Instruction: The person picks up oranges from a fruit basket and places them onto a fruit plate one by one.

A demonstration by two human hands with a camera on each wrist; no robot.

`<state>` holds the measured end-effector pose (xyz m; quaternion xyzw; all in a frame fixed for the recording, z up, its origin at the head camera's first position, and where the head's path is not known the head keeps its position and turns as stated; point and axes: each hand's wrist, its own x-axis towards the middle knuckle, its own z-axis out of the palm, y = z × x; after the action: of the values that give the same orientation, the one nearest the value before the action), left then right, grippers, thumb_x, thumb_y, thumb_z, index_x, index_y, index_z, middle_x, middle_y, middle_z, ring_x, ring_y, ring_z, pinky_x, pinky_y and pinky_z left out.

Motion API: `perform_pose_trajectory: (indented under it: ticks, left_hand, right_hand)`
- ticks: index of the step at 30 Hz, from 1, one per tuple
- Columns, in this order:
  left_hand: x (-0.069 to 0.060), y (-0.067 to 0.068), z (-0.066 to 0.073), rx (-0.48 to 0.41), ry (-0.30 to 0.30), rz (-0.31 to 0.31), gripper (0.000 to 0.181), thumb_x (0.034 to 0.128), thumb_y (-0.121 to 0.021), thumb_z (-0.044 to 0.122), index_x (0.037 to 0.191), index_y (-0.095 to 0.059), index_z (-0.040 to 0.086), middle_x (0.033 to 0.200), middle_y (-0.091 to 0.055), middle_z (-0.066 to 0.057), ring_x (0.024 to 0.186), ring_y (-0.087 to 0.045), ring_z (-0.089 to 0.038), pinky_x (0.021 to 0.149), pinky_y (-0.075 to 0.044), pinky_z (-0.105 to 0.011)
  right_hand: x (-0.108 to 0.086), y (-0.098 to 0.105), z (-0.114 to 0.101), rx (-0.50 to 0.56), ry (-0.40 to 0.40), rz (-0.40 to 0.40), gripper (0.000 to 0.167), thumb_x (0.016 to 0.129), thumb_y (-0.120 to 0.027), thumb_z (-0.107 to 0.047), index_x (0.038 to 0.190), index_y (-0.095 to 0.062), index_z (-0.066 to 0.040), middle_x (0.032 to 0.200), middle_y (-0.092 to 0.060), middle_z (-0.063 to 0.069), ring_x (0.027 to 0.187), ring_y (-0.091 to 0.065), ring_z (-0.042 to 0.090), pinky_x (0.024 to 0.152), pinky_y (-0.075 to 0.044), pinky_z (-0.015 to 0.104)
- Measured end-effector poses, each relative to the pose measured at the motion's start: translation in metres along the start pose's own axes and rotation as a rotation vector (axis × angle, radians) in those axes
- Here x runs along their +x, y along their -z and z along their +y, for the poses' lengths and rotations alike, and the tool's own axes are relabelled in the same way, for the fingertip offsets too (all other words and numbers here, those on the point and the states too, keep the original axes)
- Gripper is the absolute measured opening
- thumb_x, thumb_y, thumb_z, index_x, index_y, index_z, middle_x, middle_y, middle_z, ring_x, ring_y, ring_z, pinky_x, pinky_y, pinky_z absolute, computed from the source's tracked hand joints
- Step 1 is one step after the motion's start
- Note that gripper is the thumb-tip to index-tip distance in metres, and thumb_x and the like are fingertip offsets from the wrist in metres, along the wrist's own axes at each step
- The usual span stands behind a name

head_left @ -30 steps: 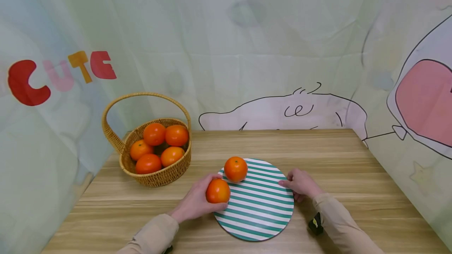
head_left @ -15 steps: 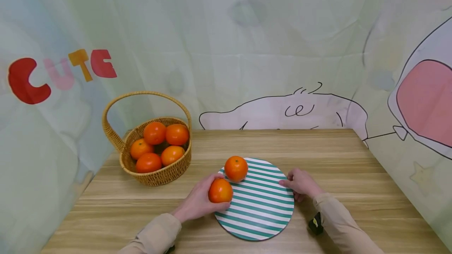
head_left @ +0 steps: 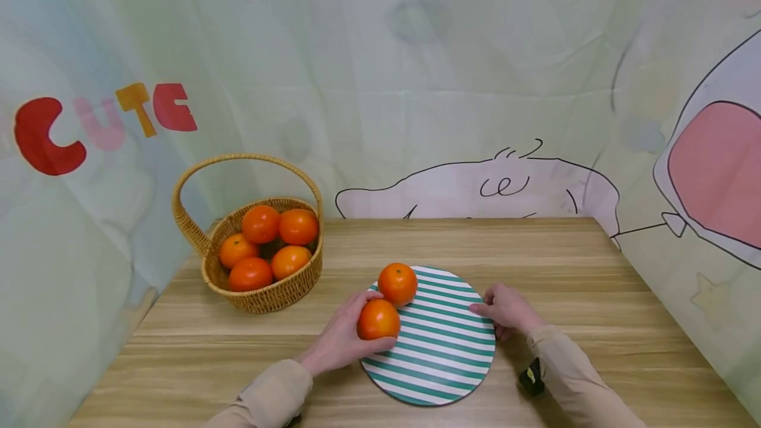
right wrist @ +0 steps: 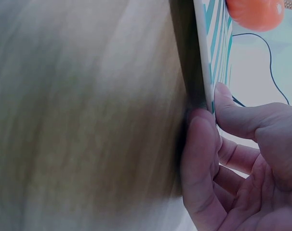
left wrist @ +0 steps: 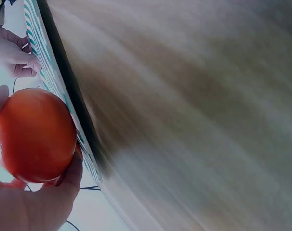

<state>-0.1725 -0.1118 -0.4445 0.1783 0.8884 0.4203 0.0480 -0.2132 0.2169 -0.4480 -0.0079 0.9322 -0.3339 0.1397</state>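
Observation:
My left hand point(head_left: 339, 343) grips a smooth orange point(head_left: 378, 320) over the left part of a round board point(head_left: 442, 352) with green and white stripes. In the left wrist view the held orange point(left wrist: 36, 135) sits between thumb and fingers, close to the board's edge. A second orange point(head_left: 398, 285) lies on the board just behind the held one. On the opposite side, my right hand point(head_left: 510, 309) pinches the board's rim. The right wrist view shows the thumb point(right wrist: 228, 108) on the striped face and curled fingers point(right wrist: 200, 159) beneath the edge.
A wicker basket point(head_left: 267, 301) with a tall handle stands at the back left, holding several orange and red-orange fruits point(head_left: 250, 275). All of it rests on a wooden table point(head_left: 571, 256). Printed curtains point(head_left: 380, 117) hang behind and at both sides.
My left hand has carried its orange a little to the right, further over the striped board and nearer the second orange. The right hand and the board have hardly moved.

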Motion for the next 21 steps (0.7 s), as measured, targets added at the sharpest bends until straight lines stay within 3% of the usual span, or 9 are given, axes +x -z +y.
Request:
perform_pose_trajectory:
  ticks: [10, 21]
  left_hand:
    - [0.0007, -0.0013, 0.0026, 0.004, 0.038, -0.007, 0.069, 0.0812, -0.081, 0.045, 0.137, -0.049, 0.02, 0.139, -0.048, -0.008, 0.114, -0.055, -0.024, 0.1, -0.049, -0.048]
    - [0.0008, -0.0006, 0.0041, 0.035, 0.017, 0.007, 0.072, 0.0841, -0.079, 0.042, 0.144, -0.047, 0.018, 0.137, -0.048, -0.011, 0.114, -0.055, -0.026, 0.099, -0.05, -0.05]
  right_hand:
    - [-0.0011, 0.0, -0.0016, 0.003, 0.002, 0.0, 0.034, 0.095, -0.069, -0.027, 0.071, -0.054, -0.009, 0.058, -0.054, 0.004, 0.047, -0.055, 0.015, 0.045, -0.051, 0.027]
    - [-0.0003, -0.0013, -0.0004, 0.001, -0.012, 0.01, 0.032, 0.095, -0.07, -0.026, 0.073, -0.056, -0.008, 0.059, -0.054, 0.005, 0.047, -0.055, 0.016, 0.045, -0.05, 0.026]
